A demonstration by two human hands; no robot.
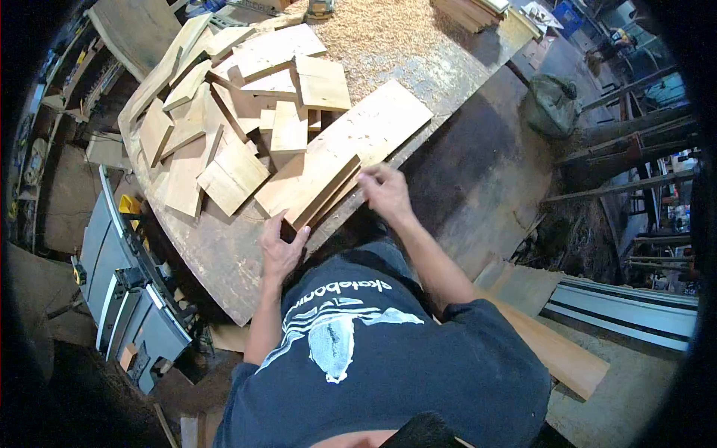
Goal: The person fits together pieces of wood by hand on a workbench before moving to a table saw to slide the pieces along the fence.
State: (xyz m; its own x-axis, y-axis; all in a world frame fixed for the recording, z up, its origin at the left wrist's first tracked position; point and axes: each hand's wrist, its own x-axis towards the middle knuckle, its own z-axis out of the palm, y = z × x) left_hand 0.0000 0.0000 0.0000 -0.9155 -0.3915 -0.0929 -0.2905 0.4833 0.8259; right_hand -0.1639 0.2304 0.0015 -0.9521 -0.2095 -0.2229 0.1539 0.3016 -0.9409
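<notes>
Two narrow wooden boards point(326, 191) stand side by side on edge at the front of the workbench, with a dark gap between them. My left hand point(281, 248) is at their left end, thumb and fingers on either side of the wood. My right hand point(386, 196) is by their right end, fingers curled together and slightly blurred; what they hold, if anything, is hidden. A long wide board point(373, 123) lies flat just behind, with small chips on it.
Many cut wooden boards point(233, 178) are piled on the workbench point(216, 257). Wood shavings point(381, 33) cover its back, near a power tool point(320, 8). A table saw point(134, 284) stands on the left. A sack point(551, 106) and a long plank point(553, 347) are on the right.
</notes>
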